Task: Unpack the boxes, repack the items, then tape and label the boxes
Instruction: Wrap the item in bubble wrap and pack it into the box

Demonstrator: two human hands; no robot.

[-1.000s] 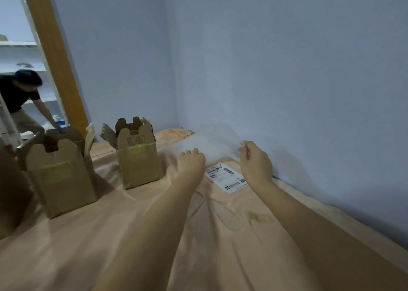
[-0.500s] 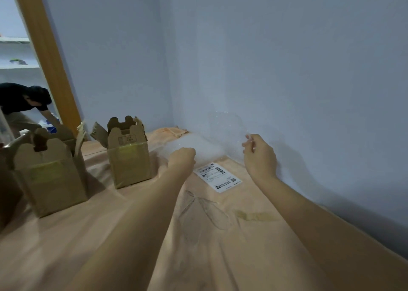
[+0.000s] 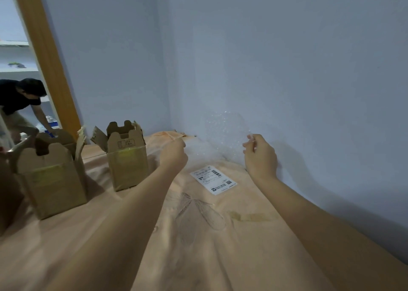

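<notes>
Pale blue walls meet in a corner behind the peach cloth (image 3: 198,257). Both hands lift a clear bubble wrap sheet (image 3: 225,131): the right hand (image 3: 260,156) pinches its edge, the left hand (image 3: 174,154) grips it with curled fingers. A shipping label (image 3: 213,179) lies below the fingers. Two open cardboard boxes (image 3: 127,156) (image 3: 51,176) stand left of them.

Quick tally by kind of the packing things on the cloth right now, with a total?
Open cardboard boxes: 2, near one and far one
Bubble wrap sheets: 1, held by the left hand and right hand
Shipping labels: 1
Total: 4
</notes>
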